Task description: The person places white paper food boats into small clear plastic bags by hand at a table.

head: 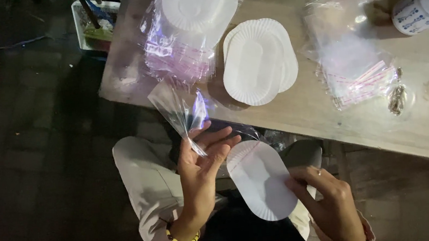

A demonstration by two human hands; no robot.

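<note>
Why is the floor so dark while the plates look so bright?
In the head view, light falls mostly on the table, so the stacked paper plates nearly wash out; the clear bags throw glare; the floor falls into shadow; the left hand and right hand are dim, slightly soft.

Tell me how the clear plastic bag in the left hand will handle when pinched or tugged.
The clear plastic bag looks thin and creased, so probably floppy and very light. Its glossy film may slip between the fingertips of the left hand. It stands up only where pinched, so it will likely sag or flutter, unlike the oval paper tray at the right hand.
</note>
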